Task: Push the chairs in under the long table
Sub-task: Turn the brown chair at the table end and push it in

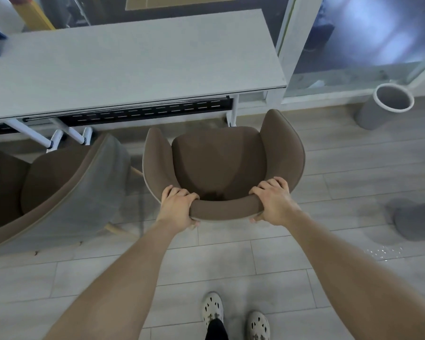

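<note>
A brown upholstered chair [219, 158] with curved arms stands on the floor in front of the long pale grey table [133, 69], its seat facing the table and fully outside the table's edge. My left hand [178, 207] grips the left end of the chair's backrest top. My right hand [274, 202] grips the right end of the same backrest. A second brown chair [49, 187] with a grey outer shell stands to the left, angled and also out from the table.
White table legs [232, 111] and a black perforated tray hang below the tabletop. A grey cylindrical bin [383, 106] stands at the right by a glass wall; another grey pot [417, 217] sits at the right edge. My feet in pale clogs [212, 309] are on the wood-look floor.
</note>
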{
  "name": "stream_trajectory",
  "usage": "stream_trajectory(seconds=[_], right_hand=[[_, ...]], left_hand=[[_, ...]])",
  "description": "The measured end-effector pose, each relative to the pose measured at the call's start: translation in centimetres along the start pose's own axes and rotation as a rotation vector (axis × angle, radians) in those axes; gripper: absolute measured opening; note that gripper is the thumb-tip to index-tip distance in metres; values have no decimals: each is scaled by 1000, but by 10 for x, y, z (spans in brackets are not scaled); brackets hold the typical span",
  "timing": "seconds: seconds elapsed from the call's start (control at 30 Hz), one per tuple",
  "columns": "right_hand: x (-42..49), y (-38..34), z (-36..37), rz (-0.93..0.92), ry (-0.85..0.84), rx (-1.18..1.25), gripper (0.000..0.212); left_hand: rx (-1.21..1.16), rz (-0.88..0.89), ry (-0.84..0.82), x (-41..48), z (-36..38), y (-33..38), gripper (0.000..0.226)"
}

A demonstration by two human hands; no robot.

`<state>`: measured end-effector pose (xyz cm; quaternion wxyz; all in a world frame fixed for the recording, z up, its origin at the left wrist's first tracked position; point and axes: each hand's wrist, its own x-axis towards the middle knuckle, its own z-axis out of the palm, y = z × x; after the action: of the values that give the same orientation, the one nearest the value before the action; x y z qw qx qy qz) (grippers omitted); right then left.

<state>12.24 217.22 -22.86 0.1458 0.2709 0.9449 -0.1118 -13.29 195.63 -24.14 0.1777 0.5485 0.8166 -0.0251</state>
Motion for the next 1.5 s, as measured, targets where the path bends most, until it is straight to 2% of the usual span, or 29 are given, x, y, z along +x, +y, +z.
stream_trajectory(seconds=[0.4,0.77,1.07,1.27,1.4,1.5], right_hand=[[6,2,0,2,18,23,90],[-16,-8,3,25,-54,25,91],[-19,-6,6,7,-10,-2,92],[-22,-12,0,35,-56,-34,95],[-29,-41,-12,63,-135,-49,98],[-37,-78,-28,57,-156,17,92]], left_hand=[[33,-3,14,7,0,-3,71],[18,-9,-16,-16,6,6,66],[32,-9,32,-16,12,5,67],[40,-27,-35,-22,6,12,85],[28,13,-98,-37,-9,18,99],[-31,35,-100,-58,-30,14,95]])
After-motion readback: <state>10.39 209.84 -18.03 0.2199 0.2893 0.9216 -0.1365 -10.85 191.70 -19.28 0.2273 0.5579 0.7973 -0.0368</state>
